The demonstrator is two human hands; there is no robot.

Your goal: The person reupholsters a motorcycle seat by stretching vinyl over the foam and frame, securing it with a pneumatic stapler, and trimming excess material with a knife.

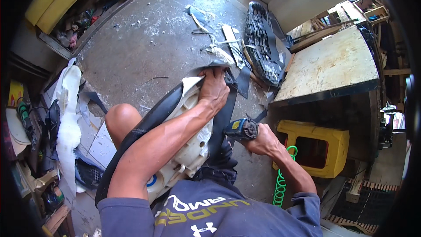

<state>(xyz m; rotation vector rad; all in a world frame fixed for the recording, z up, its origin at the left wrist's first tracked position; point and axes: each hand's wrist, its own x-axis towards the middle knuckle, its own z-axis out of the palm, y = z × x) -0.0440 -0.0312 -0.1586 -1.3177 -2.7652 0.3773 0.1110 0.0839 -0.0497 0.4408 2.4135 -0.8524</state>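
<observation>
Our left hand (pixel 215 90), nearer, clutches the black cover (pixel 164 105) on the seat base (pixel 193 154), which runs seven to one o'clock, nine o'clock from our right hand (pixel 263 140), gripping a dark tool (pixel 242 129)!

Smooth black cover (pixel 164 105), plastic base (pixel 191 151)

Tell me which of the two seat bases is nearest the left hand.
The cream seat base, with the left hand at its far end; the black seat base lies apart on the floor, beyond it.

Workshop: scrap-strewn floor (pixel 131 48), green coiled hose (pixel 279 188), probably staple gun (pixel 240 129).
</observation>
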